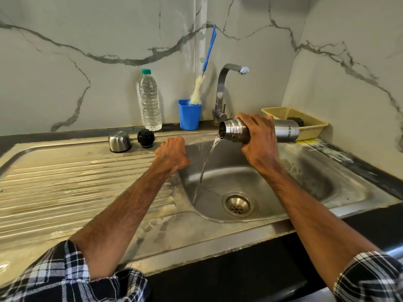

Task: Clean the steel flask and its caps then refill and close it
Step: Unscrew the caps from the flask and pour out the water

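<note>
Your right grip [259,136] alone grasps the pouring flask [234,130], left grip [172,153] clenched empty, so wet steel may slip into the sink [305,177].

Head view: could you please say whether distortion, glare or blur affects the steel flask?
Head view: wide-angle lens bows the stainless steel sink; head view: soft highlights, no harsh glare, on the cylindrical steel flask, lettering legible; head view: the poured water stream is slightly streaked, the right hand sharp.

On the drainboard [65,171] before me stood the steel cap [119,141] and black cap [146,138]; behind them, bottle [150,101] and blue cup [189,115].
</note>
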A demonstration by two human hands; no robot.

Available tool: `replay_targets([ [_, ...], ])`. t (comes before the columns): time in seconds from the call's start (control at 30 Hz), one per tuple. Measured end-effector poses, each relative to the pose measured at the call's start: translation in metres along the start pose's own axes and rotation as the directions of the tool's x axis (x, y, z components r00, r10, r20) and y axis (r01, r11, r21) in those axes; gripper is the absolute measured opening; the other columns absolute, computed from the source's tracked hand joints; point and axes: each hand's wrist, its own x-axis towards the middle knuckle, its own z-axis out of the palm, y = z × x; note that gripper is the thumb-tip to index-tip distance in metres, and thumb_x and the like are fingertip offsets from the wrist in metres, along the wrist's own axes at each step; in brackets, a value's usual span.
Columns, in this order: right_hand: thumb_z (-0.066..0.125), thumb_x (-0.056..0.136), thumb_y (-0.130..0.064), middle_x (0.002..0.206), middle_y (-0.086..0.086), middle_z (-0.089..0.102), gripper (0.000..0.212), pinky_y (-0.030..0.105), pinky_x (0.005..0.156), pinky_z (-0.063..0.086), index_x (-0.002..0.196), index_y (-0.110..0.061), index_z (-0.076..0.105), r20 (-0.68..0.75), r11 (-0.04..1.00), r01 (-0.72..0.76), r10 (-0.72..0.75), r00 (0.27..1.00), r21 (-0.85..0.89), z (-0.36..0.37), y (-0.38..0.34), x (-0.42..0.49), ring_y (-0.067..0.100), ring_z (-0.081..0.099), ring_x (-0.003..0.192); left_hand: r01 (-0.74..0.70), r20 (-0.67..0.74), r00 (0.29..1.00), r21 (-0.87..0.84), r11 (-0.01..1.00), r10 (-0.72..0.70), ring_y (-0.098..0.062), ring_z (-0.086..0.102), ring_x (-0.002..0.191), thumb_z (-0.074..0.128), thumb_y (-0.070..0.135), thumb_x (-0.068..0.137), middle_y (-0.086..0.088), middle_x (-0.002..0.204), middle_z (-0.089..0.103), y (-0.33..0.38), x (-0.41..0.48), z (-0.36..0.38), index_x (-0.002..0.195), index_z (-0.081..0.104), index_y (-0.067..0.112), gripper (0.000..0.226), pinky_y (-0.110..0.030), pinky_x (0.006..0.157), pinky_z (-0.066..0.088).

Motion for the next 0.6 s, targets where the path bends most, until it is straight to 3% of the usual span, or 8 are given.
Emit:
replay_targets([
  [0.6,0.082,0.068,0.0,0.135,0.011,0.056,0.082,0.055,0.124,0.007,0.142,-0.018,0.052,-0.041,1.0,0.019,-0.019,0.999,-0.002,-0.0059,-0.0046,0.0022,0.031,0.046,0.133,0.001,0.008,1.0,0.021,1.0,-0.001,-0.031,0.06,0.104,0.074,0.014,0.086,-0.012,0.112,0.061,-0.0043,0.005,0.0028,0.114,0.062,0.008,0.031,-0.047,0.091,0.055],
])
